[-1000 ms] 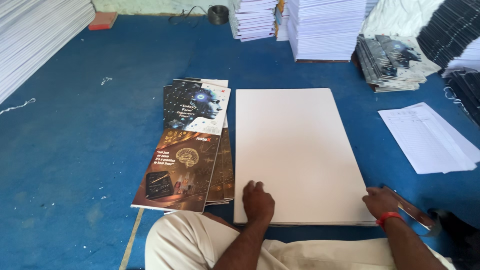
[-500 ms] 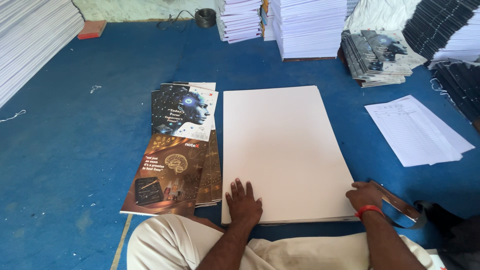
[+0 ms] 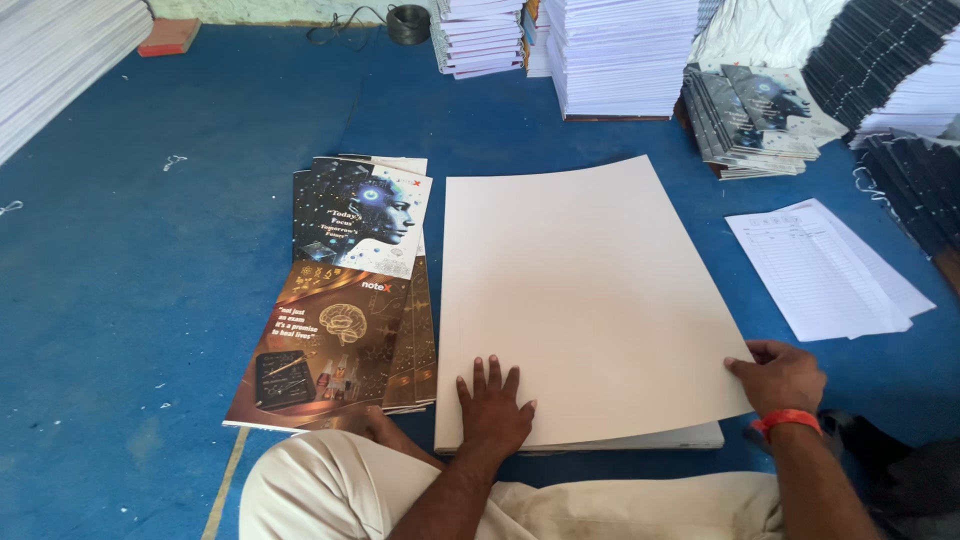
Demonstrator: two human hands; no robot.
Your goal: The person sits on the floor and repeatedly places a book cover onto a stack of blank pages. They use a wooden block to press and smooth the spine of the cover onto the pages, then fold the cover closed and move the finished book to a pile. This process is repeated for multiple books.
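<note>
White sheet [image 3: 585, 290]: left hand [image 3: 494, 405] flat, pinning the near edge; right hand [image 3: 783, 375] pinches the right corner. Lift slow, one sheet only.

Blue floor [image 3: 150, 300], pale wall strip [image 3: 260, 10] beyond, even daylight.

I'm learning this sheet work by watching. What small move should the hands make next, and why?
Probably lift the top sheet with the right hand: its near right corner is already raised off the stack, while the left hand presses flat, pinning the near edge.
</note>
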